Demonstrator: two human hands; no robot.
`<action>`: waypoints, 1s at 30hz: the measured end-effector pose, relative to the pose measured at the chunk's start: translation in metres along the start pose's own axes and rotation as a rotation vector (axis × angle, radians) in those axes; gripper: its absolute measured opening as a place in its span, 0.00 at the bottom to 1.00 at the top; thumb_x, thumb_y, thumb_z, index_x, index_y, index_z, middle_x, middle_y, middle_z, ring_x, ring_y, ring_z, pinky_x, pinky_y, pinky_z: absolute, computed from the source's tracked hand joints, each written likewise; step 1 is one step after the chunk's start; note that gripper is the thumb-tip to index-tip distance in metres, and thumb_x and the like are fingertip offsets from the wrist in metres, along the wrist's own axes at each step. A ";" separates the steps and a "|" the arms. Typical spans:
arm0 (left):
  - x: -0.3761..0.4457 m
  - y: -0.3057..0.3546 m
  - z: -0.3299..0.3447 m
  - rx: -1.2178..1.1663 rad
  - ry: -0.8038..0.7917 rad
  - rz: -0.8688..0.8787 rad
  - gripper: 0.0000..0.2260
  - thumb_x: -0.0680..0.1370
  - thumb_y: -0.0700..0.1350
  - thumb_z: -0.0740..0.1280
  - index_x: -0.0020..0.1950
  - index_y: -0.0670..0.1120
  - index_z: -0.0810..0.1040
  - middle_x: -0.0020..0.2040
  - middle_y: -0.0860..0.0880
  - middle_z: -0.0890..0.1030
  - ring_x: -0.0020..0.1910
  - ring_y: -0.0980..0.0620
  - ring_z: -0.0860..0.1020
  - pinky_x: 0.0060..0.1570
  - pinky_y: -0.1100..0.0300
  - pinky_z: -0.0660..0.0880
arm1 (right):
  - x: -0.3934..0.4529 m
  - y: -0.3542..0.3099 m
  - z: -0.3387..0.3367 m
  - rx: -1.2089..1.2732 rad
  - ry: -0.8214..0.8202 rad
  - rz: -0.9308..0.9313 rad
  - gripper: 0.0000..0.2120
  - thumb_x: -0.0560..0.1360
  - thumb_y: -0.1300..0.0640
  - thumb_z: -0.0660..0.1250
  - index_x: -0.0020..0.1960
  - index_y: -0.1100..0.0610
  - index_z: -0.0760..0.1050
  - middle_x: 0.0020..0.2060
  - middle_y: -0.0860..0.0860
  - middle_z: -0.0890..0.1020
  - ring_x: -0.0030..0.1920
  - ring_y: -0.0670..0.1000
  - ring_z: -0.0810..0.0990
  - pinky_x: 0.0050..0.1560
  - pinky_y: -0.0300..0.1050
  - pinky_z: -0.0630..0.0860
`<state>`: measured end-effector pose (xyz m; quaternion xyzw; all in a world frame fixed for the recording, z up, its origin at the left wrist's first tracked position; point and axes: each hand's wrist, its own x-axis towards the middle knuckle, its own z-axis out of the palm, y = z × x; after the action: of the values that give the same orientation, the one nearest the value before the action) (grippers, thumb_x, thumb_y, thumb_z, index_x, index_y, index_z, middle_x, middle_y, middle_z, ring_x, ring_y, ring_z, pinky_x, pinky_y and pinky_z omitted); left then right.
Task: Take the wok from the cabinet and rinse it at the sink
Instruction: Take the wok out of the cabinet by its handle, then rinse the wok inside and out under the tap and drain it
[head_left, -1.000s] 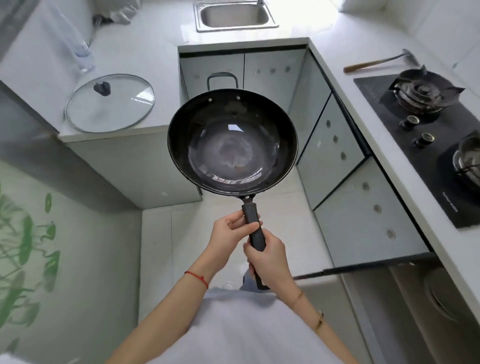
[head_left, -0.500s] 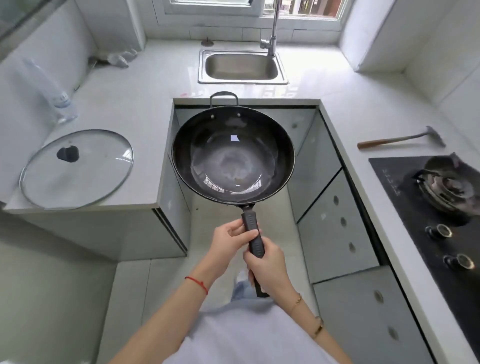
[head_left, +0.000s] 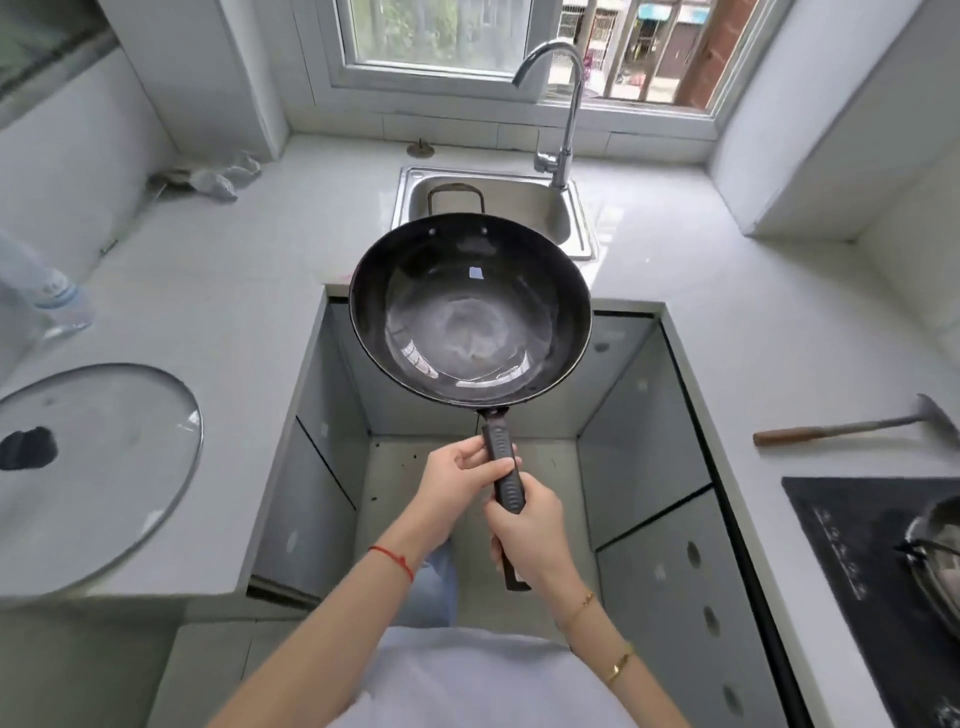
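A black wok (head_left: 470, 312) with a long black handle hangs level in the air in front of me. Its far rim and small loop handle overlap the near edge of the steel sink (head_left: 566, 218). My left hand (head_left: 454, 486) wraps the handle near the bowl, and my right hand (head_left: 527, 530) grips it lower down. The wok is empty, with pale streaks on its bottom. A curved chrome tap (head_left: 563, 104) stands at the sink's back right corner; no water runs from it. Grey cabinet doors (head_left: 644, 415) line the floor recess below the wok.
A glass lid (head_left: 104, 467) with a black knob lies on the left counter, beside a clear plastic bottle (head_left: 47, 291). A wooden-handled spatula (head_left: 852, 428) lies on the right counter, in front of the black gas hob (head_left: 852, 540). A crumpled cloth (head_left: 213, 179) sits far left. A window is behind the sink.
I have moved forward with the wok in both hands, so its far rim now reaches over the sink's near edge. The sink, tap and window have come closer.
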<state>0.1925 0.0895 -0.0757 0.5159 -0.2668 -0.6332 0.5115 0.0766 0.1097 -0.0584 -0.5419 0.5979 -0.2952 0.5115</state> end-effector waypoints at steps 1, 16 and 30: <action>0.020 0.006 -0.004 0.004 0.005 -0.001 0.11 0.73 0.30 0.71 0.52 0.42 0.82 0.52 0.42 0.85 0.50 0.49 0.84 0.57 0.55 0.79 | 0.019 -0.005 0.004 0.000 -0.003 0.003 0.08 0.74 0.65 0.66 0.37 0.56 0.71 0.22 0.50 0.75 0.19 0.53 0.74 0.20 0.40 0.69; 0.298 0.151 -0.058 0.044 -0.039 -0.098 0.12 0.74 0.31 0.70 0.51 0.47 0.80 0.53 0.44 0.85 0.56 0.45 0.83 0.60 0.52 0.77 | 0.310 -0.110 0.058 0.003 -0.028 0.122 0.01 0.76 0.63 0.66 0.46 0.59 0.74 0.28 0.54 0.79 0.20 0.48 0.74 0.21 0.40 0.73; 0.454 0.175 -0.056 0.080 -0.030 -0.200 0.14 0.75 0.29 0.67 0.60 0.37 0.77 0.50 0.46 0.84 0.47 0.53 0.84 0.55 0.59 0.79 | 0.461 -0.122 0.058 -0.048 -0.006 0.202 0.04 0.74 0.64 0.65 0.43 0.57 0.72 0.27 0.54 0.78 0.20 0.50 0.76 0.21 0.43 0.74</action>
<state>0.3348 -0.3769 -0.1152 0.5504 -0.2468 -0.6777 0.4205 0.2236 -0.3456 -0.0997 -0.4920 0.6549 -0.2261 0.5272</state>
